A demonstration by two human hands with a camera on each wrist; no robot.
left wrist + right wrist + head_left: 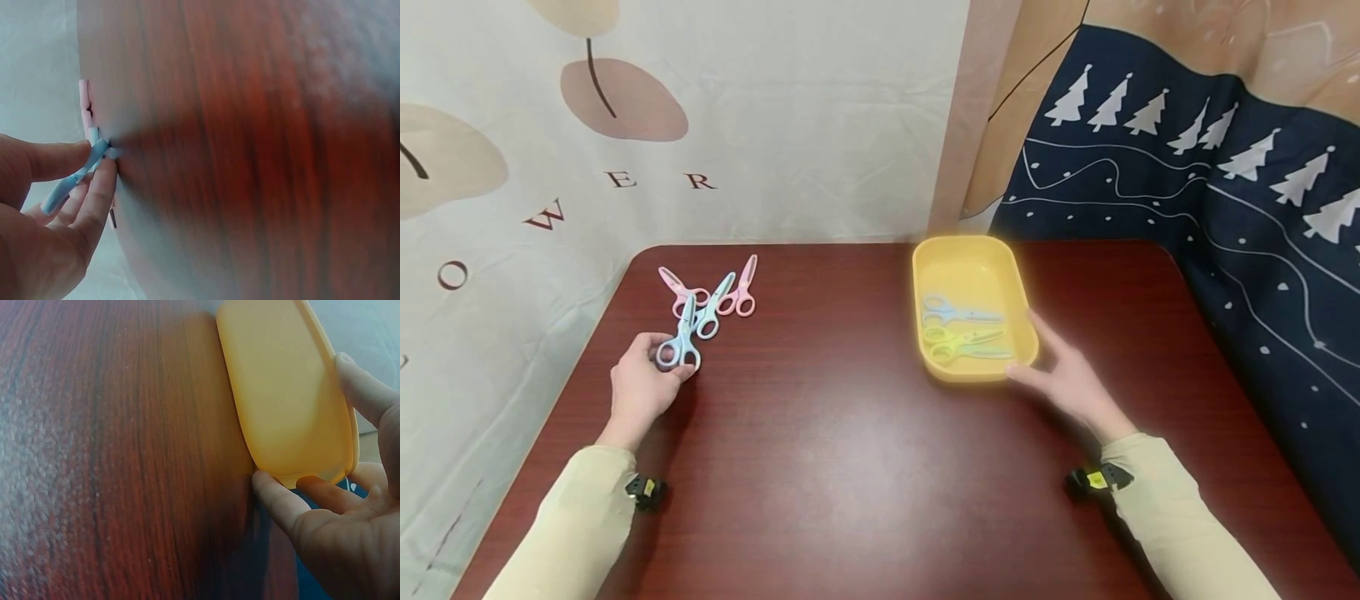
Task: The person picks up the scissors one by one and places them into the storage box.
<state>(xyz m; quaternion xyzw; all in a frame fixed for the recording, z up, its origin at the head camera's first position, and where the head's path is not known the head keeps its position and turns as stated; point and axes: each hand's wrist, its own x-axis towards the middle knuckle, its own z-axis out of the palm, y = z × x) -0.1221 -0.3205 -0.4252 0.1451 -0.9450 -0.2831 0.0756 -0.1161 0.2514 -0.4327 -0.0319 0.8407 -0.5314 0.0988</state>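
Observation:
My left hand (643,379) holds light blue scissors (688,323) by the handle loops, blades pointing away from me. In the left wrist view, the thumb and fingers pinch the blue handle (65,185). Just beyond lie pale teal scissors (716,305) and two pink scissors, one at the left (674,283), one at the right (744,290). The right hand (1071,379) grips the near right corner of a yellow tray (976,250), its fingers spread around the wall (294,387). Inside the tray lie blue scissors (958,314), yellow scissors (951,343) and a pale green blade (992,352).
The dark red wooden table (835,467) reaches to a pale printed cloth (820,125) at the back. A navy cloth with white trees (1150,167) hangs at the right. Both wrists wear a small black device, one on the left (646,492), one on the right (1093,481).

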